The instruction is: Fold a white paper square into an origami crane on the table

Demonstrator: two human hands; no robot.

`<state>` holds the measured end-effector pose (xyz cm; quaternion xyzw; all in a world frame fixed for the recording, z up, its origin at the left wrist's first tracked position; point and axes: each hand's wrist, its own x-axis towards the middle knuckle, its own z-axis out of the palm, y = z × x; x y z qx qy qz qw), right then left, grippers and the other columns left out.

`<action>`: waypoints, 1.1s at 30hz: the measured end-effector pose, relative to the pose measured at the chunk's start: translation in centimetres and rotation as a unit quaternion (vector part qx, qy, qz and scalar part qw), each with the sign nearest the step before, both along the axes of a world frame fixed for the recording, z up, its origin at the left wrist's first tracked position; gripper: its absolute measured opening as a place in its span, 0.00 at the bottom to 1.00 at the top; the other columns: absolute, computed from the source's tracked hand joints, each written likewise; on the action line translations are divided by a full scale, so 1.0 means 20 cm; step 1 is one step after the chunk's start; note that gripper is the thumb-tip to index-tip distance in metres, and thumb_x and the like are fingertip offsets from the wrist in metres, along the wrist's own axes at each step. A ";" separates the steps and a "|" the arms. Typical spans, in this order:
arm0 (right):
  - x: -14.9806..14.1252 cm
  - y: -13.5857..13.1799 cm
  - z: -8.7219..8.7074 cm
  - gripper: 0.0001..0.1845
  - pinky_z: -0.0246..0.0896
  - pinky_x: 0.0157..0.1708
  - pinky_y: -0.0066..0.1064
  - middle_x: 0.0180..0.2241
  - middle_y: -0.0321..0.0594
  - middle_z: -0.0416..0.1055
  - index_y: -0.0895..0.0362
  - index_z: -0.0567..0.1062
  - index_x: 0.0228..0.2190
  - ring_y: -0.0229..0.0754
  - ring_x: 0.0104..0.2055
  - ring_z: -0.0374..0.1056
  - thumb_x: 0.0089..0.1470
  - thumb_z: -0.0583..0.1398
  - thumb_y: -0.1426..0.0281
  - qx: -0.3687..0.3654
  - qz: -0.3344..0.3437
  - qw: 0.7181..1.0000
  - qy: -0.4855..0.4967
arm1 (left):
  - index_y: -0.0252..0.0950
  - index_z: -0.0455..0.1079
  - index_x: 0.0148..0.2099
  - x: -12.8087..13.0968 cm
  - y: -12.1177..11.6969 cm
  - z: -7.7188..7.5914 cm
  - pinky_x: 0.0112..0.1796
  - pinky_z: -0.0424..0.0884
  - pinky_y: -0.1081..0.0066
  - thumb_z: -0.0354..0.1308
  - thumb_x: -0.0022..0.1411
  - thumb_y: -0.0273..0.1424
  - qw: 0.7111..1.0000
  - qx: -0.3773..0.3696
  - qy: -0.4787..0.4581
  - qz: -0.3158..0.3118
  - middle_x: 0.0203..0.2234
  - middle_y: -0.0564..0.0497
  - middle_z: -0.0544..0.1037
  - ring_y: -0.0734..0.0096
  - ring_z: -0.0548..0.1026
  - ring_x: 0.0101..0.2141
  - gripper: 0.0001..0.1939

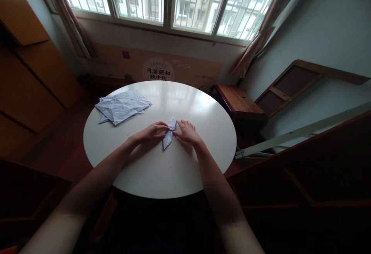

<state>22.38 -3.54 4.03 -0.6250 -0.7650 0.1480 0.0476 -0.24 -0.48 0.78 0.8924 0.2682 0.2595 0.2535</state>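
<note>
A narrow piece of folded paper (pixel 167 140), pale bluish-white and pointed at its near end, lies on the white round table (pixel 150 176) between my hands. My left hand (pixel 154 131) is closed on its left edge near the middle, fingers bent and fingertips on the paper. From the other side, my right hand (pixel 187 132) grips it with the thumb at the paper's middle and the curled fingers by its upper part. My fingertips partly cover the paper's centre. Farther left on the table sits a stack of creased paper sheets (pixel 123 107), with edges unevenly spread.
Beyond the table, a printed cardboard box (pixel 188 68) stands under the barred window (pixel 194 2). A wooden stool (pixel 242 98) is at the right, near a leaning wooden frame (pixel 290 86). Wooden cabinets (pixel 29 80) stand at the left.
</note>
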 end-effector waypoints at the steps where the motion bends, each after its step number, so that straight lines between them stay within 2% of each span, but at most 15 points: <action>1: 0.00 0.00 0.00 0.37 0.39 0.65 0.51 0.68 0.51 0.50 0.54 0.56 0.66 0.60 0.70 0.41 0.61 0.56 0.54 0.000 0.000 1.000 -0.001 | 0.38 0.73 0.57 0.00 0.00 0.00 0.56 0.69 0.63 0.56 0.67 0.38 1.000 0.000 0.003 -0.002 0.52 0.42 0.73 0.60 0.74 0.52 0.19; 4: 0.00 0.01 -0.01 0.36 0.41 0.64 0.50 0.68 0.50 0.51 0.53 0.57 0.65 0.59 0.70 0.43 0.61 0.56 0.54 0.005 0.002 1.000 0.000 | 0.38 0.73 0.57 0.00 0.01 -0.01 0.55 0.69 0.63 0.56 0.67 0.38 1.000 -0.001 0.006 -0.003 0.51 0.42 0.73 0.59 0.74 0.52 0.19; 8: 0.00 0.01 -0.02 0.40 0.42 0.64 0.51 0.67 0.49 0.52 0.50 0.50 0.68 0.59 0.69 0.44 0.61 0.57 0.55 0.017 0.001 1.000 0.008 | 0.39 0.74 0.56 0.00 0.01 -0.01 0.55 0.70 0.64 0.57 0.66 0.38 1.000 0.005 -0.008 0.001 0.51 0.43 0.74 0.60 0.74 0.51 0.18; 14: 0.01 0.01 -0.02 0.33 0.41 0.64 0.54 0.67 0.49 0.51 0.47 0.60 0.64 0.61 0.70 0.43 0.61 0.56 0.54 0.008 0.005 1.000 0.007 | 0.39 0.73 0.56 0.00 -0.01 0.00 0.55 0.70 0.62 0.57 0.67 0.37 1.000 0.010 -0.003 -0.002 0.51 0.43 0.74 0.60 0.74 0.52 0.18; 22: 0.01 0.02 -0.03 0.34 0.39 0.64 0.55 0.68 0.51 0.50 0.50 0.61 0.64 0.63 0.70 0.43 0.61 0.57 0.54 0.004 0.003 1.000 0.012 | 0.38 0.73 0.56 0.01 -0.01 0.00 0.54 0.70 0.61 0.56 0.67 0.37 1.000 0.014 -0.005 0.005 0.50 0.41 0.73 0.59 0.74 0.51 0.18; 27: 0.00 0.02 -0.04 0.29 0.43 0.63 0.52 0.66 0.50 0.54 0.50 0.67 0.60 0.58 0.69 0.46 0.60 0.57 0.54 0.028 -0.005 1.000 0.010 | 0.38 0.73 0.56 0.02 -0.01 -0.01 0.56 0.69 0.61 0.56 0.67 0.38 0.999 0.026 -0.023 0.012 0.53 0.41 0.69 0.59 0.74 0.52 0.18; 33: 0.01 0.02 -0.03 0.26 0.47 0.63 0.48 0.64 0.53 0.58 0.54 0.72 0.56 0.55 0.68 0.48 0.60 0.59 0.56 0.054 0.002 0.998 0.027 | 0.37 0.71 0.57 0.02 -0.02 0.00 0.55 0.69 0.60 0.54 0.68 0.40 0.999 0.042 0.002 0.024 0.51 0.42 0.73 0.58 0.73 0.52 0.20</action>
